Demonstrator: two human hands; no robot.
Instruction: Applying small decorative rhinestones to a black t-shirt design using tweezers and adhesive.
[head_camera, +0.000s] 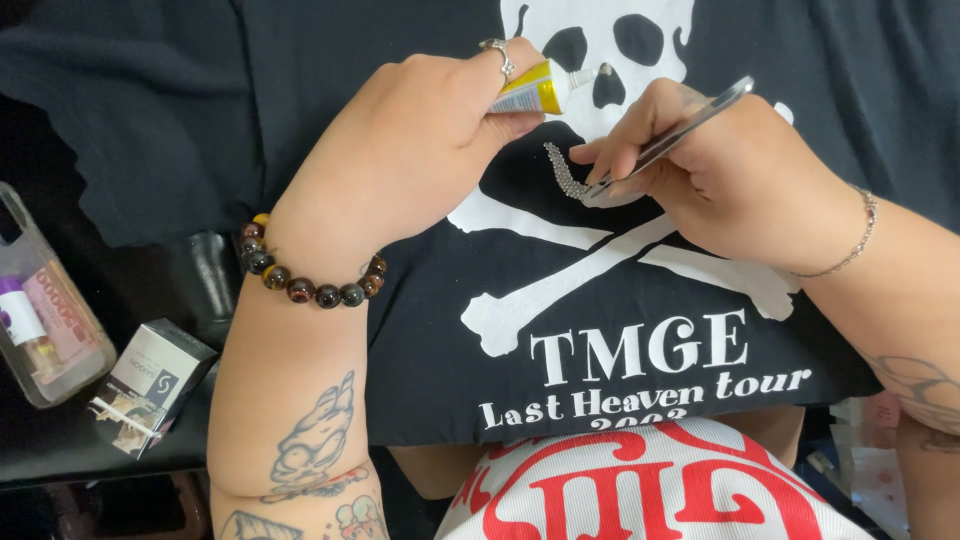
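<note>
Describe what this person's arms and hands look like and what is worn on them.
Both arms are bare, with no sleeves. The left hand wears a silver ring; its wrist has a brown and black bead bracelet, and the forearm bears line tattoos. The right hand has a thin chain bracelet.

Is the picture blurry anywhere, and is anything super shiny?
Head view: sharp around the left hand and right hand; bright glare on the metal tweezers; small sparkles on the row of rhinestones; the dark left edge hides detail; the white skull print is nearly washed out.
</note>
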